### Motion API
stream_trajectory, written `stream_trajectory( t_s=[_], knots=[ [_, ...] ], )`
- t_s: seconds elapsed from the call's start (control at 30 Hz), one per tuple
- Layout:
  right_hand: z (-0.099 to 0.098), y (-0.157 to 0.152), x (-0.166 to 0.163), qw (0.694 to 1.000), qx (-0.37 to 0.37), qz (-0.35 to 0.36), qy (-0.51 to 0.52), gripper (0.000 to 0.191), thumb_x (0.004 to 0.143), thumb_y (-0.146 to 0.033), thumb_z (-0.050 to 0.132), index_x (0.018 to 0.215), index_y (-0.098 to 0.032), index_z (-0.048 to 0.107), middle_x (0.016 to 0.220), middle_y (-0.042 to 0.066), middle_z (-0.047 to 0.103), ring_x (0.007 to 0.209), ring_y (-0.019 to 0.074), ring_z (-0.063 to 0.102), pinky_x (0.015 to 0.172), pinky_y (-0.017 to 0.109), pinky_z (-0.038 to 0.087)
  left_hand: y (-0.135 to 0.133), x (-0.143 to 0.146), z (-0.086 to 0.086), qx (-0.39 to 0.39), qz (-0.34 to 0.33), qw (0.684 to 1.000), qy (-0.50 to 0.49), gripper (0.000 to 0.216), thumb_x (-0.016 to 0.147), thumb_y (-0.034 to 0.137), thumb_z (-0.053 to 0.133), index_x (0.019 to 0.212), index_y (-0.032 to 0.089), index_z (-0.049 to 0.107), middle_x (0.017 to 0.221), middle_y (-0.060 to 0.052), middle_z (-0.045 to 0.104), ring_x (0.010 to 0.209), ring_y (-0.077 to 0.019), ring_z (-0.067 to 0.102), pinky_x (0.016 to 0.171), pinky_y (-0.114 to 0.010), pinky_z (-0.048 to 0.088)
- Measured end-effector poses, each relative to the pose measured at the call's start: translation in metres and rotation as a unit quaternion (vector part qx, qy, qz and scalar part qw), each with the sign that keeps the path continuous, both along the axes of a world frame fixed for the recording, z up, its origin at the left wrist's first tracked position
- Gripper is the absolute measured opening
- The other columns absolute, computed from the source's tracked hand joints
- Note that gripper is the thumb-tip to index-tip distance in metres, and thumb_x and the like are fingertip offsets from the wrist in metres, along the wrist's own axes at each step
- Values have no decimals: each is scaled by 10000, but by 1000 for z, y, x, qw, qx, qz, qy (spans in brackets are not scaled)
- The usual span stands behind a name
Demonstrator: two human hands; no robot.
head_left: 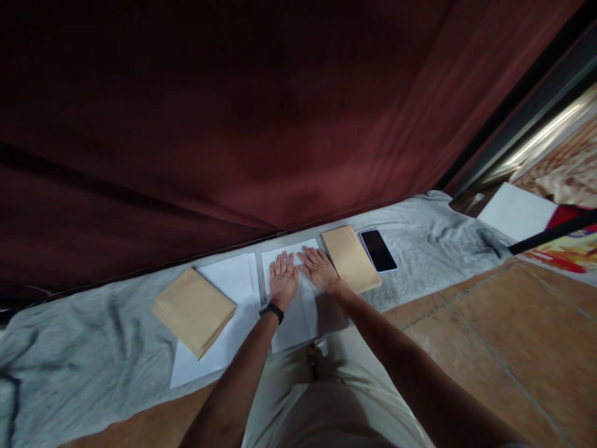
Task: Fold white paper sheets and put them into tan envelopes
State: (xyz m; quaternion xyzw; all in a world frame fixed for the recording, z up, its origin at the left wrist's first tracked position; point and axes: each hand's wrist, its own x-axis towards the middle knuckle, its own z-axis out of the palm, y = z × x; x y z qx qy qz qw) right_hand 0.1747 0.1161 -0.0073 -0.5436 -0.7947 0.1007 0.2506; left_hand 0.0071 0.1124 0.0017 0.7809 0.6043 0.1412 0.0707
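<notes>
Grey cloth, red curtain behind, tiled floor, left hand and right hand splayed flat on white paper

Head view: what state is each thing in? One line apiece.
Left hand, open, palm down
Right hand, open, palm down
White paper under the hands, spread out
Left white sheets, partly covered
Left brown paper, askew on those sheets
Right brown paper, lying flat
Phone, face up, screen dark
Grey cloth, rumpled toward its ends
Black wristband, worn

Dim | red cloth near-black at top | glare upper right | edges blurred, perhaps stretched
</notes>
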Motion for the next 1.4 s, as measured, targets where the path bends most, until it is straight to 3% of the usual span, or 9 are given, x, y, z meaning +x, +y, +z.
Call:
stream_trajectory(
  t_s=[0.27, 0.4, 0.5, 0.6, 0.7, 0.8, 1.07, 1.27, 1.4],
  knots=[
    [2, 0, -1, 998, -2, -13, -65, 482, 1049, -336, 454, 1511, -199, 463, 1619, 108, 372, 1498, 263, 346, 1242, 501, 243, 18, -29, 0, 30, 37, 999, -15, 564, 1036, 348, 320, 1531, 93, 412, 1602, -168, 399, 1537, -273, 262, 1258, -489, 192],
    [13, 3, -5, 993, -27, -36, -105, 482, 1045, -336, 461, 1500, -178, 481, 1605, 125, 392, 1476, 271, 387, 1236, 484, 256, 10, -28, 9, 41, 43, 997, -42, 533, 1031, 326, 337, 1474, 62, 473, 1569, -205, 437, 1500, -300, 343, 1232, -500, 279],
    [22, -11, -15, 992, -26, -67, -104, 484, 1048, -325, 442, 1495, -142, 483, 1592, 145, 410, 1477, 282, 384, 1224, 482, 279, -30, -27, 15, 68, 4, 994, -82, 522, 1027, 322, 365, 1491, 99, 455, 1604, -187, 387, 1507, -300, 328, 1216, -497, 327],
    [21, -46, -31, 995, 4, -47, -83, 509, 1056, -345, 411, 1521, -142, 443, 1618, 138, 367, 1496, 281, 348, 1223, 483, 283, -96, -34, 16, 94, -29, 989, -110, 569, 1027, 331, 406, 1574, 201, 324, 1633, -134, 352, 1526, -275, 292, 1199, -511, 362],
    [12, -84, -46, 997, 12, 22, -72, 495, 1041, -345, 463, 1511, -188, 464, 1629, 97, 362, 1498, 271, 339, 1237, 481, 263, -158, -46, 11, 76, -81, 993, -40, 638, 1019, 371, 449, 1606, 218, 251, 1642, -121, 339, 1542, -288, 248, 1220, -542, 311],
    [5, -101, -53, 997, 0, 38, -69, 485, 1031, -343, 493, 1493, -194, 487, 1616, 104, 386, 1480, 269, 365, 1237, 502, 256, -186, -54, 5, 65, -129, 989, 42, 683, 999, 427, 487, 1599, 177, 276, 1618, -137, 383, 1534, -305, 267, 1239, -555, 260],
    [5, -95, -25, 997, -16, -45, -53, 522, 997, -252, 478, 1500, -113, 464, 1601, 154, 398, 1502, 286, 326, 1218, 493, 319, -169, -50, 7, 60, -152, 979, 118, 544, 993, 216, 426, 1536, 190, 412, 1625, -104, 377, 1528, -299, 282, 1225, -584, 270],
    [-10, -94, -3, 987, -34, -151, -36, 548, 971, -199, 453, 1485, -10, 436, 1560, 240, 425, 1489, 314, 355, 1202, 506, 350, -171, -44, 16, 25, -146, 982, 119, 615, 935, 73, 405, 1526, 239, 439, 1628, -87, 374, 1522, -299, 296, 1215, -594, 287],
    [-3, -71, -6, 984, -53, -171, -22, 533, 957, -187, 469, 1461, -16, 473, 1537, 231, 462, 1480, 293, 377, 1198, 461, 369, -162, -36, 18, 9, -130, 984, 119, 710, 889, -26, 333, 1529, 262, 435, 1620, -79, 389, 1518, -298, 306, 1207, -639, 268]
  ],
)
